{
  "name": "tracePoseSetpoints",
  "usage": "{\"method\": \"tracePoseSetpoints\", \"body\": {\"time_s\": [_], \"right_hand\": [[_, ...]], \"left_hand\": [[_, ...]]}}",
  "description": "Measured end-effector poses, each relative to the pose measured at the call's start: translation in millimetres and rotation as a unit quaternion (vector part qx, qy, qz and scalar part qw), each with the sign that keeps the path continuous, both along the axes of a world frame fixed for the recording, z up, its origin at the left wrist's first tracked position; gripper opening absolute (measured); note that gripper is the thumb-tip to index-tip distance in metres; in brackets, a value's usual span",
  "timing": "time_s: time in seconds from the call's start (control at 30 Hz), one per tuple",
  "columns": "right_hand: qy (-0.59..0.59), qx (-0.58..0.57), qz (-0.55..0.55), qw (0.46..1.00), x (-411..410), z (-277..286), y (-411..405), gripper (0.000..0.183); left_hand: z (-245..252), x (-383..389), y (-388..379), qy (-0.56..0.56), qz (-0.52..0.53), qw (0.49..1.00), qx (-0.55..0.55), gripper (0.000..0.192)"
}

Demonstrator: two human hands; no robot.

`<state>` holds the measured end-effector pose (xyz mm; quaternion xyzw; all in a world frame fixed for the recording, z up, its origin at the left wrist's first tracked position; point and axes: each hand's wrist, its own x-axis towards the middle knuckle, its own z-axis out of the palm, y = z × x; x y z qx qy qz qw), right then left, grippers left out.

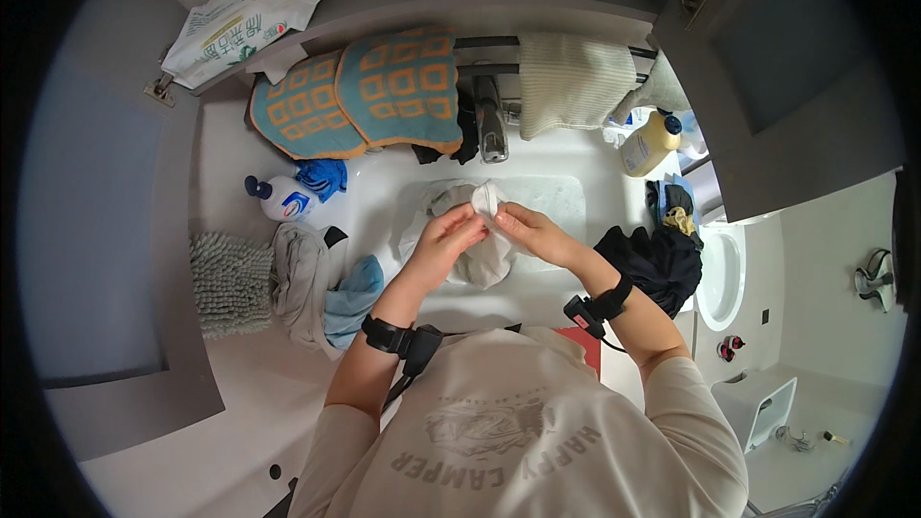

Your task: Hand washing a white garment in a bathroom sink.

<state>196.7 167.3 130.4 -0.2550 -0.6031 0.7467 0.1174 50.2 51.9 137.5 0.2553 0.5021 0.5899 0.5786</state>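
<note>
Over a white sink basin [543, 194] filled with cloudy water, my left hand [450, 234] and my right hand [529, 226] pinch a white cloth garment [486, 199] between them. Its upper edge is bunched at my fingertips, and its lower part [486, 262] hangs down into the basin. More pale cloth [429, 205] lies in the water behind and beside my left hand. Above the basin, beyond my hands, a dark metal faucet [492, 122] points down towards me; no stream of water shows from it.
Left of the basin lie a white pump bottle [284, 199], blue cloth [324, 176], grey garments [301, 280] and light blue cloth [354, 298]. On the right are a yellow pump bottle [650, 145] and black clothes [651, 262]. Towels [399, 90] hang behind, between open cabinet doors [806, 79].
</note>
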Motion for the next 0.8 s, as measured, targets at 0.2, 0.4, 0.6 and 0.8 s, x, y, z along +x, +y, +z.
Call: {"method": "tracePoseSetpoints", "body": {"time_s": [0.2,0.4,0.6,0.8], "right_hand": [[-0.132,-0.025,0.062,0.989,55,0,48,0.025],[-0.028,-0.054,-0.212,0.975,101,1,80,0.019],[-0.026,-0.05,-0.287,0.956,113,-13,90,0.021],[0.025,-0.01,-0.305,0.952,102,2,96,0.022]], "left_hand": [[-33,-17,-10,0.405,-0.164,0.897,-0.071,0.064],[-107,2,-28,0.67,-0.151,0.698,-0.204,0.08],[-126,-43,-15,0.694,-0.119,0.691,-0.163,0.032],[-12,-85,-18,0.773,0.114,0.623,0.041,0.019]]}}
